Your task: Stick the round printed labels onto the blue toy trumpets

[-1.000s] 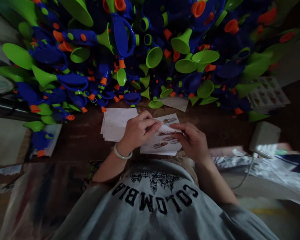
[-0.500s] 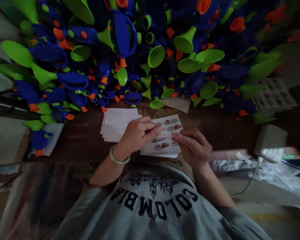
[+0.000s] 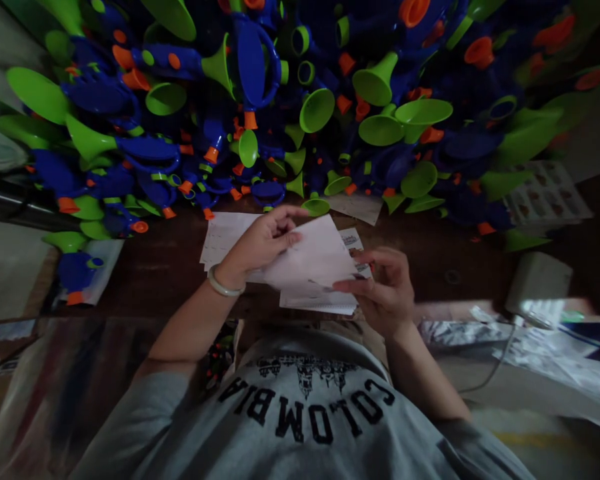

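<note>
A sticker sheet [image 3: 313, 253] is held up with its blank white back towards me, tilted over the table. My left hand [image 3: 270, 241] has its thumb on the upper left part of the sheet, fingers curled behind. The thumb and fingers of my right hand [image 3: 384, 288] pinch the sheet's right corner. Beneath it lies a stack of printed sticker sheets [image 3: 317, 303], mostly covered; a bit of coloured print shows at its right. Partly behind my left hand is a pile of sheets [image 3: 225, 233] lying blank side up.
A big heap of blue toy trumpets [image 3: 253, 67] with green bells and orange mouthpieces fills the back of the dark table [image 3: 155, 280]. At the right edge stands a white box [image 3: 543, 283] with a cable. More sticker sheets [image 3: 550, 193] lie at the far right.
The sheet, seen nearly edge-on before, now shows its broad white back. My left hand has moved up and left, and my right hand slightly left.
</note>
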A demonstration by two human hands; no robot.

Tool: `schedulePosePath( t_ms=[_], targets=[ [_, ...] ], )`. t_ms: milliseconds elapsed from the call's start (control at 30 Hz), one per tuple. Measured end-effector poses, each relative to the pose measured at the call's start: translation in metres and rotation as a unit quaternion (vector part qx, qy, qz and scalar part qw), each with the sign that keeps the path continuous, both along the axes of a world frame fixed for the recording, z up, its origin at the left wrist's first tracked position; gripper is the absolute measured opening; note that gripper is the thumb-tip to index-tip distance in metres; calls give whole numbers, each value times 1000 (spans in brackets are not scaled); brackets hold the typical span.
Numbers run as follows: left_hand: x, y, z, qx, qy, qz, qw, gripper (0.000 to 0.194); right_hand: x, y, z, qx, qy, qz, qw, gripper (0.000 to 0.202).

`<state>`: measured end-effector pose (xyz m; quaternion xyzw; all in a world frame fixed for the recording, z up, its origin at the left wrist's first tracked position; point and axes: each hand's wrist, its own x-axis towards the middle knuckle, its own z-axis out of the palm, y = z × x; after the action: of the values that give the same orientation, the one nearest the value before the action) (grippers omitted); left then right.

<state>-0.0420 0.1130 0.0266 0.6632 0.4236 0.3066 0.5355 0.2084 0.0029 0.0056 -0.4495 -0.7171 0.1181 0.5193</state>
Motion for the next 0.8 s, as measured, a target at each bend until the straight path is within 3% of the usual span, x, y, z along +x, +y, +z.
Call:
schedulePosePath(
  t_ms=[67,167,300,400,567,800],
  targets=[
    [-2,4,1,89,11,77,993,38,3,-4,-1,10,68,51,996,22],
    [-4,7,6,131,8,91,987,35,9,-3,-5,-25,148,55,987,16],
    [-3,6,9,116,-6,75,990,33,9,8,-18,-58,97,40,993,76],
    [0,3,9,112,-8,74,991,34,4,14,-26,-73,116,79,987,90],
    [4,0,12,113,-10,80,990,31,0,9,-23,-35,94,79,992,88],
    [6,-9,23,119,-9,79,990,31,-4,-1,-10,-58,81,27,995,77]
  ],
)
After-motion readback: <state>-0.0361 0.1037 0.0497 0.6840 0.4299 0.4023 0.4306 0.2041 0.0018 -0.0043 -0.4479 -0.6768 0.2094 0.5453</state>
